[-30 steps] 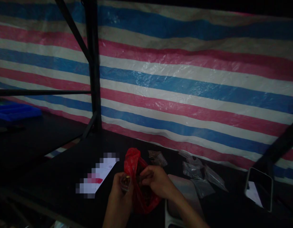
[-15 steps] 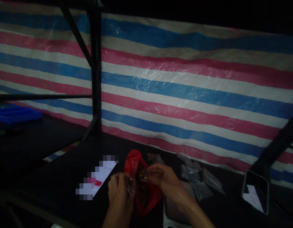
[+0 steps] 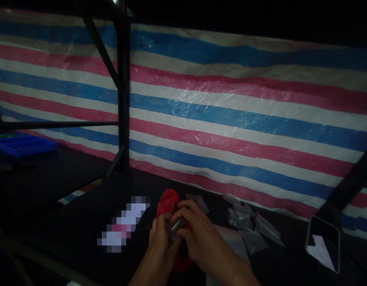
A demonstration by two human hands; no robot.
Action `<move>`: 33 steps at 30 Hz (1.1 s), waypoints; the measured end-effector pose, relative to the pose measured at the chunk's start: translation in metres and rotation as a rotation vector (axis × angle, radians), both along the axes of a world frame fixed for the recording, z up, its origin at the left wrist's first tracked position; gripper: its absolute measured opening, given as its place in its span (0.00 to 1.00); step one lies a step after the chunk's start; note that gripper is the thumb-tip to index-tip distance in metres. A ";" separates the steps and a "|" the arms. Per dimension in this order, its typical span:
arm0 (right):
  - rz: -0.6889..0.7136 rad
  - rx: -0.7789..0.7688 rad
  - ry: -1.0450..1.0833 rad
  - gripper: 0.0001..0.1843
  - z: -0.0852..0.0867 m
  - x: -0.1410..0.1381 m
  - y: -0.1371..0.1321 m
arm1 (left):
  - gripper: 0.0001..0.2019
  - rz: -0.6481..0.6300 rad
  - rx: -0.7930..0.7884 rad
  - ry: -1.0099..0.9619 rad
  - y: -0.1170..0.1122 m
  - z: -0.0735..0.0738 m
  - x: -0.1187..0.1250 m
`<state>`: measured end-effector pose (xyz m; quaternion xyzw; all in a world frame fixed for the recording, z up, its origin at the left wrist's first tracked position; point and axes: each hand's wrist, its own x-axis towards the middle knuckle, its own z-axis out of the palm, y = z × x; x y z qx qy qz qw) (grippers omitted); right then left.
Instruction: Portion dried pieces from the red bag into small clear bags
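The small clear object (image 3: 176,227) is between the two hands, just over the red plastic bag (image 3: 167,200). The left hand (image 3: 160,238) has its fingers bent close around one side of it; the right hand (image 3: 197,228) grips the other side with thumb and curled fingers. Because the fingers cover much, one cannot tell whether it is one piece or two. The hands also hide the middle of the bag, and its contents cannot be made out.

Beside the right forearm lies one flat grey device (image 3: 232,240), partly covered and cut off below. Behind are some clear bags (image 3: 240,219): four seem to be in a group, and one (image 3: 199,201) is apart; their edges are difficult to separate. One pale oblong (image 3: 124,226), hidden by pixels, lies at the left, and one phone (image 3: 324,244) leans at the right.

The table (image 3: 82,224) is black. One blue tray (image 3: 28,146) is cut off at the left edge. Behind a dark metal post (image 3: 123,91) hangs a sheet (image 3: 231,131) striped blue, white and red, in a dim room.
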<state>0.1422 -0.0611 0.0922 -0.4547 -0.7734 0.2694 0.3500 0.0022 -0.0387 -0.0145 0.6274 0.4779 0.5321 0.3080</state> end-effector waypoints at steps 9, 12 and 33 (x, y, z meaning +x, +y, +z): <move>-0.014 0.039 -0.105 0.26 0.009 0.006 0.001 | 0.14 -0.133 -0.004 -0.011 0.005 0.018 0.001; -0.043 0.080 -0.096 0.25 0.018 0.007 -0.001 | 0.15 -0.185 -0.003 -0.015 0.004 0.028 -0.003; -0.315 -0.001 0.168 0.05 -0.011 -0.011 -0.009 | 0.26 -0.034 0.051 -0.072 -0.009 0.021 -0.013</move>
